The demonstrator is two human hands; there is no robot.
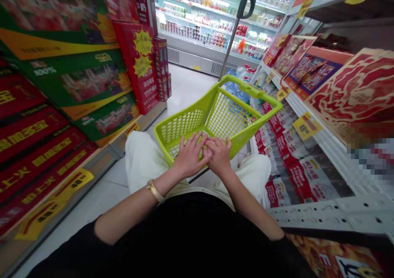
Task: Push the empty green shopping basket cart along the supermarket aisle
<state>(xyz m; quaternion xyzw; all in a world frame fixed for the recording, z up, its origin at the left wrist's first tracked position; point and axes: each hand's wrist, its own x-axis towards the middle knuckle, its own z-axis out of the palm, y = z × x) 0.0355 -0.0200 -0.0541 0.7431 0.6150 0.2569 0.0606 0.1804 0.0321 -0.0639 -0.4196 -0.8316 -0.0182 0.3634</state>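
Lime-green, apparently plastic: stands as a latticed basket (184, 124) in the aisle (181, 79), partly between the white-trousered knees (138, 159). Likely light, fairly stiff, smooth, hardly fragile, perhaps flexing a little along the walls (240, 140). Best taken by the thick rim (275, 105) or the black pull handle (245, 4). Rests left hand (191, 156) against right hand (219, 154) with fingers loosely bent, apparently grasping nothing; cannot tell whether touching the rim.
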